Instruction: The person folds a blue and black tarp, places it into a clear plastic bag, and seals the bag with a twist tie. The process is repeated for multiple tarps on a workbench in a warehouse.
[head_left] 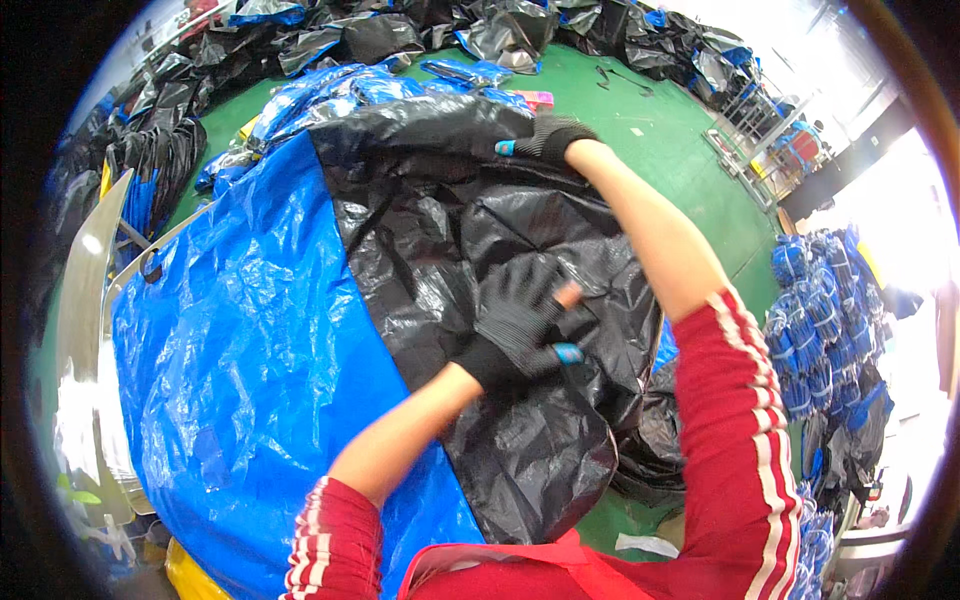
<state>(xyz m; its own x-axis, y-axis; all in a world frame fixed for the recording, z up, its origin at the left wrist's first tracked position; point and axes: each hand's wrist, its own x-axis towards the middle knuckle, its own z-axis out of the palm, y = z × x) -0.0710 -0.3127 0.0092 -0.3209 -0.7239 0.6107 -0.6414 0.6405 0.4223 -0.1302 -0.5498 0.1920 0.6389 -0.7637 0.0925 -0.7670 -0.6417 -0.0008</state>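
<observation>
A large tarpaulin, blue (pixel 235 330) on the left and black (pixel 420 230) on the right, lies spread and creased in front of me. My left hand (pixel 520 315), in a dark knit glove with some bare and blue-tipped fingers, rests on the black part with its fingers spread; motion blurs it slightly. At the far right edge of the black part is my right hand (pixel 555 140), gloved the same way. Its thumb lies on top of the material and its other fingers curl at the edge, partly hidden, gripping it.
Folded blue sheets (pixel 370 88) lie just beyond the tarpaulin. Black and blue sheeting (pixel 380 38) is heaped along the far side of the green floor (pixel 690 170). Stacked blue bundles (pixel 815 310) stand at right, a metal frame (pixel 745 165) behind them. Dark folded sheeting (pixel 165 170) hangs at left.
</observation>
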